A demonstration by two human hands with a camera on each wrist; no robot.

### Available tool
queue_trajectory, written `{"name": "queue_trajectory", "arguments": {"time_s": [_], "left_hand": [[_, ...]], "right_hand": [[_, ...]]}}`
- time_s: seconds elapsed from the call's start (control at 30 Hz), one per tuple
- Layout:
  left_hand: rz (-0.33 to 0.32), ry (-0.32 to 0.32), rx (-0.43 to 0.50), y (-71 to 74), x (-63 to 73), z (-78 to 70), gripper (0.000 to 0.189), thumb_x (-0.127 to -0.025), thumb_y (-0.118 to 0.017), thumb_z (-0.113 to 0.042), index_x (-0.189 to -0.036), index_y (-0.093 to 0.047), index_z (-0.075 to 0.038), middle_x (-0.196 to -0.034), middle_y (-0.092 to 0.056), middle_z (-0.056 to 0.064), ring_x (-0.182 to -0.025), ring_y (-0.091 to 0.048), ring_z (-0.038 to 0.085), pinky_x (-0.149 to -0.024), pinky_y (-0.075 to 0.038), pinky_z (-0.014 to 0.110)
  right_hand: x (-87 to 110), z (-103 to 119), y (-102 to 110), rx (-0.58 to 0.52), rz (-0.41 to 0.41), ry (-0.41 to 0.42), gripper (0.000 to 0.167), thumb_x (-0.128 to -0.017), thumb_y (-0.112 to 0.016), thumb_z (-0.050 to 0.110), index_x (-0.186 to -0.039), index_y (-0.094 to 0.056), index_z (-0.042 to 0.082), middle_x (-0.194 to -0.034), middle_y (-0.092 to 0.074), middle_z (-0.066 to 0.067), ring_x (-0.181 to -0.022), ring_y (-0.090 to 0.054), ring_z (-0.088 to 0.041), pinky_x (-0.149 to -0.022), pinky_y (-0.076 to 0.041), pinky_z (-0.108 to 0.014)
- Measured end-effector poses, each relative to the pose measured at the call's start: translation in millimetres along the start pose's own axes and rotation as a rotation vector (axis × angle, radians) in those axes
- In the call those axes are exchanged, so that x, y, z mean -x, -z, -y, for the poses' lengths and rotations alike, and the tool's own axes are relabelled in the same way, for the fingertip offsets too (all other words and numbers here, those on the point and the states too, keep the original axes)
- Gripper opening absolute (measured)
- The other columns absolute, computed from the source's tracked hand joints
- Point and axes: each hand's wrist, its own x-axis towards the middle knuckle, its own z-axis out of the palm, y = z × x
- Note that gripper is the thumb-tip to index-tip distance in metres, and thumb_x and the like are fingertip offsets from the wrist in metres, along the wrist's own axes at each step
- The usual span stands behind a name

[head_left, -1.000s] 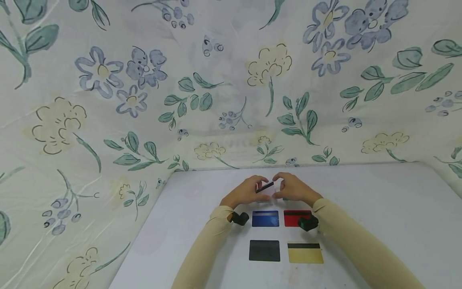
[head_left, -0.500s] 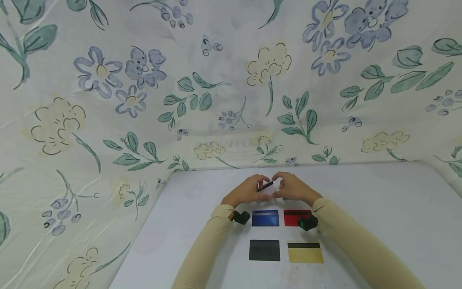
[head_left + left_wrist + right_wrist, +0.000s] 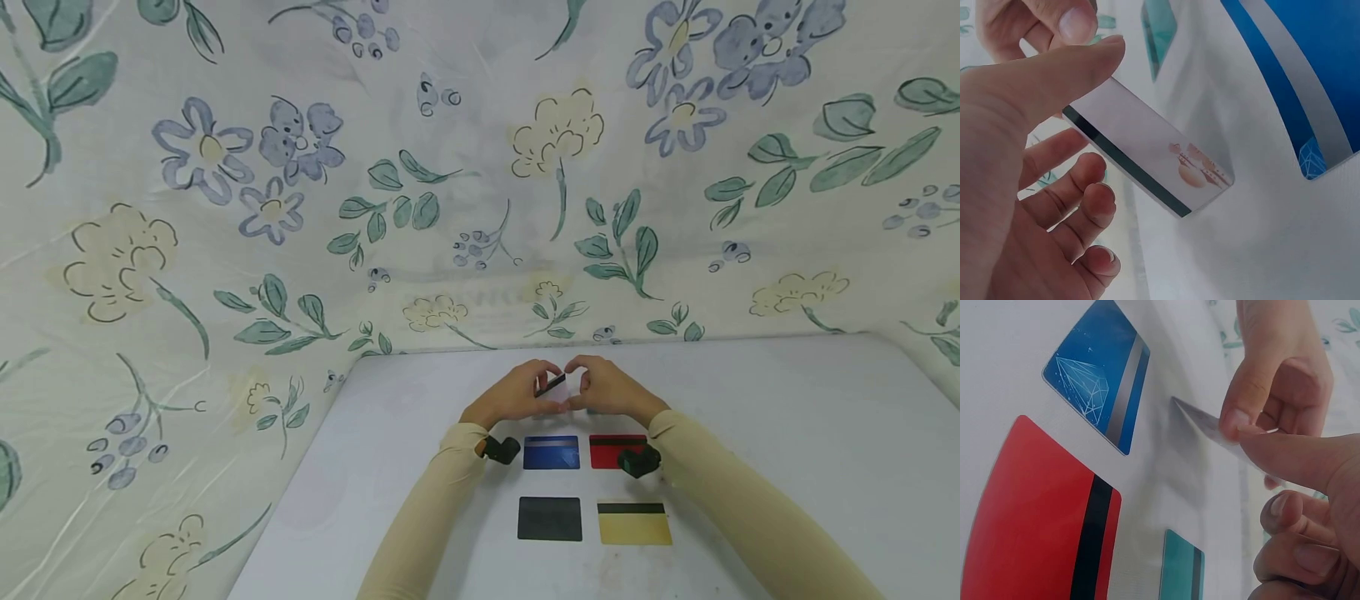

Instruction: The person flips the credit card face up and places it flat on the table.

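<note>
A white magnetic-stripe card [image 3: 1141,137] with a dark stripe and a reddish-brown print is held tilted above the white table. My left hand [image 3: 513,393] pinches it, thumb on one face and fingers behind. At its other end is my right hand [image 3: 611,390], whose thumb [image 3: 1291,456] and bent fingers grip the card; part of that contact is hidden. The two thumbs meet in the right wrist view. Nearest below the hands lie a blue card [image 3: 551,452] and a red card [image 3: 607,450], flat on the table. Behind the right hand, a teal card [image 3: 1182,569] is mostly hidden.
Closer to the person, a black card [image 3: 550,519] and a gold card [image 3: 634,525] with a dark stripe lie side by side. The white table [image 3: 360,508] ends against a floral cloth [image 3: 420,208]. A dark wrist device [image 3: 640,461] overlaps the red card.
The hands have drawn slightly closer together, and the left one covers a little more of the white card. The cards on the table stay where they were.
</note>
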Motion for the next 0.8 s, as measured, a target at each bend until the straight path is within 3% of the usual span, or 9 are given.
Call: {"name": "queue_trajectory", "arguments": {"time_s": [0.8], "left_hand": [[-0.039, 0.031, 0.027, 7.6, 6.9, 2.9, 0.061, -0.09, -0.077, -0.035, -0.141, -0.055, -0.011, -0.105, -0.06, 0.008, -0.09, -0.053, 0.017, -0.071, -0.044, 0.025]], "right_hand": [[-2.9, -3.1, -6.2, -0.004, 0.018, -0.001, 0.061, -0.084, -0.085, 0.017, -0.135, -0.057, -0.002, -0.074, -0.059, -0.004, -0.064, -0.051, -0.014, -0.059, -0.044, -0.026]]}}
